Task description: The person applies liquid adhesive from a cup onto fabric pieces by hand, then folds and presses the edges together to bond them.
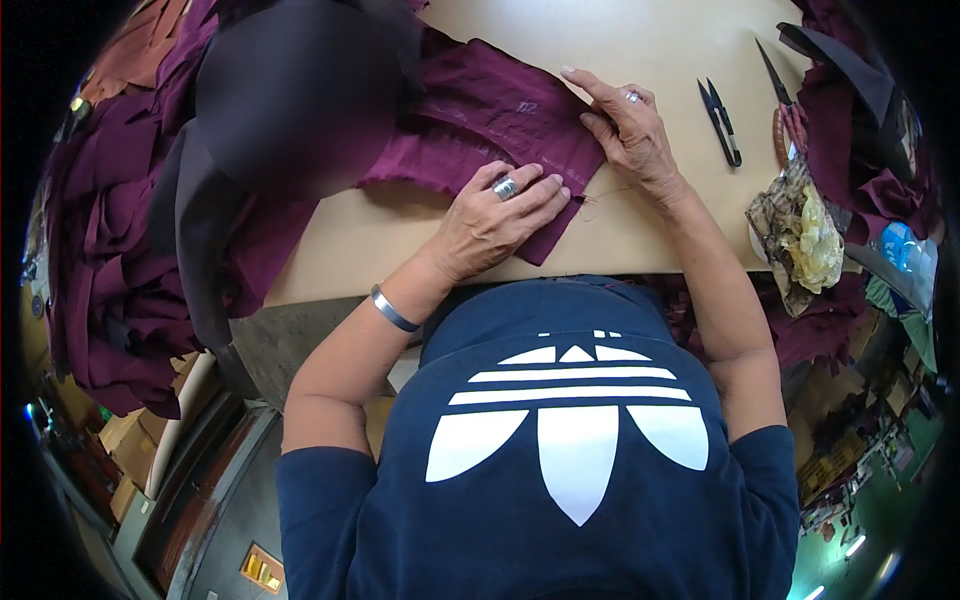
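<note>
A maroon cloth piece [480, 105] with faint pale chalk-like marks lies on the table in front of me. My left hand [500, 215], with a wide ring, rests on its near part, fingers stretched out and pressing down. At the cloth's right edge is my right hand [630, 135]; its index finger points out along the edge and the thumb is apart from it, touching or just beside the fabric. A few loose threads [590, 205] trail from the near right edge. A dark blurred round patch hides the cloth's left part.
Thread snips [719, 122] and red-handled scissors [785, 110] lie on the pale table [650, 30] to the right. Beside them sits a crumpled brown and yellowish bundle [800, 235]. Maroon fabric [110, 230] is heaped on the left, with more fabric [840, 120] at the right edge.
</note>
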{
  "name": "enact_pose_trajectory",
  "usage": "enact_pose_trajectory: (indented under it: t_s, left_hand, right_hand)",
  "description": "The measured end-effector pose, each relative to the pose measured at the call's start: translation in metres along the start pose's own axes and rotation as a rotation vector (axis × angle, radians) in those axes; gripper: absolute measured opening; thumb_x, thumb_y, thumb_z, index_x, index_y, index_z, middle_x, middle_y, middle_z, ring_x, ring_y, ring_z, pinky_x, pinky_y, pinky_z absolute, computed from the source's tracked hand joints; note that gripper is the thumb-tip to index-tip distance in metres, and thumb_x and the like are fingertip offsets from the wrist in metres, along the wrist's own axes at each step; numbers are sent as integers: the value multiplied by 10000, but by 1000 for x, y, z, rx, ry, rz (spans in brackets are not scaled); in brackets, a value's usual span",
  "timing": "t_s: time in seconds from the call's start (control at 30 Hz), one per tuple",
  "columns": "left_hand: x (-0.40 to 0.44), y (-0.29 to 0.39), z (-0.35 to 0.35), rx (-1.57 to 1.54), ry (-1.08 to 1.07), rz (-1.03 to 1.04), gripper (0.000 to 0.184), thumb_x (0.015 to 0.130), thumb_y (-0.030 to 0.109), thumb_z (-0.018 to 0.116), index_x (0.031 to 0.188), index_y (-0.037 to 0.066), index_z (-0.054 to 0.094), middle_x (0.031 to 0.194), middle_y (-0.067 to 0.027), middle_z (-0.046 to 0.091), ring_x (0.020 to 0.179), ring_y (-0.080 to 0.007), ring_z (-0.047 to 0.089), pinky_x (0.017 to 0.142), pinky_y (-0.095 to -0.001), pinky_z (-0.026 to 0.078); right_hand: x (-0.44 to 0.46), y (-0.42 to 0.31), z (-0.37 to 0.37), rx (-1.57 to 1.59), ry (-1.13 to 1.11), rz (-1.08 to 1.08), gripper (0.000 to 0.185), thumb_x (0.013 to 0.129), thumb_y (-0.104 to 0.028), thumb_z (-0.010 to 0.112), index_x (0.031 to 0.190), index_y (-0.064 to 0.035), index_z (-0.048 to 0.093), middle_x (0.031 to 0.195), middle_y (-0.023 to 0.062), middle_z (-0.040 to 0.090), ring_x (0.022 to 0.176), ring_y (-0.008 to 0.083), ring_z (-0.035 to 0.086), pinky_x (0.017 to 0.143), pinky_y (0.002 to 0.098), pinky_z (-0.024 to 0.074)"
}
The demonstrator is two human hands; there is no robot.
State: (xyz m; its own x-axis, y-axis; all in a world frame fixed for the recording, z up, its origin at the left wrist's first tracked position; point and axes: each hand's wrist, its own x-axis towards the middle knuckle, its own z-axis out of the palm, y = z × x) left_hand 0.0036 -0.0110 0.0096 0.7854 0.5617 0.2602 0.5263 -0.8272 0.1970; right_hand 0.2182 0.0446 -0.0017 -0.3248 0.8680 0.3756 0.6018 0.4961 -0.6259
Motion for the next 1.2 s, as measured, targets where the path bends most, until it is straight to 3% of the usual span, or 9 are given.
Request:
enact_pose_trajectory:
  t_s: [0.33,0.53,0.63,0.83,0.93,1.03,1.2]
  left_hand:
    - [-2,3,-5,96,-77,98,422,827,248,485,1237,345,517,1358,70,449,1142,-182,469,957,-387,301]
    - [-2,9,-11,14,-154,46,434,819,289,504,1248,355,503,1372,73,438,1170,-191,446,965,-397,274]
    - [-6,7,-3,244,-188,35,492,775,363,560,1262,371,485,1372,70,436,1205,-201,416,966,-430,257]
    - [-6,14,-7,24,-82,26,473,821,288,509,1292,261,480,1371,47,434,1202,-191,429,966,-427,263]
    - [-3,14,-11,6,-117,13,467,826,262,500,1292,267,479,1361,53,437,1189,-175,436,961,-432,261]
    - [1,23,-5,190,-219,-88,479,810,276,527,1285,302,478,1343,57,445,1179,-171,438,955,-443,257]
    - [-1,25,2,141,-52,-6,410,830,235,501,1239,248,526,1304,45,472,1165,-179,453,964,-427,265]
  right_hand:
    - [-2,-2,2,-50,-10,6,501,779,-48,627,1244,-212,537,880,-4,661,688,150,575,859,311,364]
    - [-2,-1,3,-68,-7,13,493,776,-46,628,1234,-208,544,948,-10,665,711,148,589,870,314,365]
    - [-2,-1,3,-52,-1,18,488,778,-45,628,1230,-210,546,969,-14,666,724,147,595,876,314,363]
    - [-3,-2,3,-67,-13,23,476,787,-57,623,1230,-213,545,1000,-13,663,754,149,602,890,320,357]
    - [-3,-1,4,-67,-18,22,468,792,-64,619,1230,-211,545,1035,-16,657,763,147,604,893,324,355]
    - [-3,0,3,-81,-39,23,463,795,-66,615,1228,-211,546,1061,-21,651,764,144,604,891,324,354]
    - [-2,-2,3,-91,-16,1,465,789,-56,616,1221,-216,550,970,-8,667,737,155,599,879,321,359]
